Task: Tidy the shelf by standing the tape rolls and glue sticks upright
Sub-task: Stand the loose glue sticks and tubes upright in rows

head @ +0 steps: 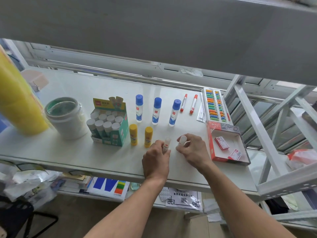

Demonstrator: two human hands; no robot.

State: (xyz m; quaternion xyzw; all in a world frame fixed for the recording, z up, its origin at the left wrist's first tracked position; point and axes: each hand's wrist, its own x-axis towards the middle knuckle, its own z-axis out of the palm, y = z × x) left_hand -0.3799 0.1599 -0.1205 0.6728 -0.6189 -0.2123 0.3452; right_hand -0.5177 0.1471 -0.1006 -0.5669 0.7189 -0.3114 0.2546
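Head view: left hand (pixel 157 156) clamps small white glue stick (pixel 166 143), axis near-upright; right hand (pixel 192 148) clamps second white-capped glue stick (pixel 182 140), tilted left.

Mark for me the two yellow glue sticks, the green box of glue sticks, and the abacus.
left yellow glue stick (pixel 133 134), head view, on its body.
right yellow glue stick (pixel 148 136), head view, on its body.
green box of glue sticks (pixel 118 134), head view, on its front wall.
abacus (pixel 215 105), head view, on its beads.
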